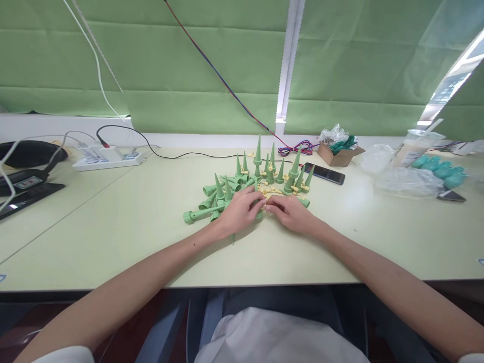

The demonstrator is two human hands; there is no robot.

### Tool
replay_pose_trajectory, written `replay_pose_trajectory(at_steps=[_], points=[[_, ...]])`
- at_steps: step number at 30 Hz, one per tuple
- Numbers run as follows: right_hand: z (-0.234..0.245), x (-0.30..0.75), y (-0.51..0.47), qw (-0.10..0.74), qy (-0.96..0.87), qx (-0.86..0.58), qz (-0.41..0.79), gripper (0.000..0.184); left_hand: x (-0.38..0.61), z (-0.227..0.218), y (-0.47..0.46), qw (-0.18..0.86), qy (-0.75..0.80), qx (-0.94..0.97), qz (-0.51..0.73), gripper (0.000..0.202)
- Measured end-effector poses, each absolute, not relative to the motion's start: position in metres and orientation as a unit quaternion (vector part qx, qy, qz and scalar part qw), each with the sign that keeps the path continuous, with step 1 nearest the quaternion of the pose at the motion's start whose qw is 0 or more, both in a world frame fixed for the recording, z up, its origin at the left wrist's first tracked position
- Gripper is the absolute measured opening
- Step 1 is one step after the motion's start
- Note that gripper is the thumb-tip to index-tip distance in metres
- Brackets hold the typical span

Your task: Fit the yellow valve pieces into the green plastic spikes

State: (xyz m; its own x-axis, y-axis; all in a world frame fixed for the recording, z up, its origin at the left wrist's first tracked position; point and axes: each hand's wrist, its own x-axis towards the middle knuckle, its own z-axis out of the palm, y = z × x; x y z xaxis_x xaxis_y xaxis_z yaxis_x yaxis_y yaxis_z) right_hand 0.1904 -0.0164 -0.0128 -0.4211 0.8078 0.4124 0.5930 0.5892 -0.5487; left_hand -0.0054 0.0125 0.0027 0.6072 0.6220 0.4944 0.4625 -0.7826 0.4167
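A heap of green plastic cone spikes [260, 174] with small yellow parts [270, 190] lies mid-table; some stand upright, others lie flat. My left hand [240, 212] is closed around one green spike, whose tip pokes out below the wrist. My right hand [289, 210] meets it fingertip to fingertip, pinching a small piece I cannot make out. Both hands rest on the pale green table [113, 227] at the heap's near edge.
A black phone [324, 173] lies right of the heap. A small cardboard box [340, 154] with crumpled plastic, clear bags and teal pieces [442, 169] sit at the right. A white power strip [109, 159] and cables lie at the left, near dark devices [26, 186].
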Motion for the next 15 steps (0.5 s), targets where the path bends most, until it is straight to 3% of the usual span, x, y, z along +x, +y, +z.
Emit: replay_pose_trajectory(at_steps=[15], points=[[-0.0153,0.1890,-0.0162,0.335,-0.829,-0.416,0.165,0.028,-0.0064,0.0011,0.0140,0.102,0.298,0.893,0.322,0.025]])
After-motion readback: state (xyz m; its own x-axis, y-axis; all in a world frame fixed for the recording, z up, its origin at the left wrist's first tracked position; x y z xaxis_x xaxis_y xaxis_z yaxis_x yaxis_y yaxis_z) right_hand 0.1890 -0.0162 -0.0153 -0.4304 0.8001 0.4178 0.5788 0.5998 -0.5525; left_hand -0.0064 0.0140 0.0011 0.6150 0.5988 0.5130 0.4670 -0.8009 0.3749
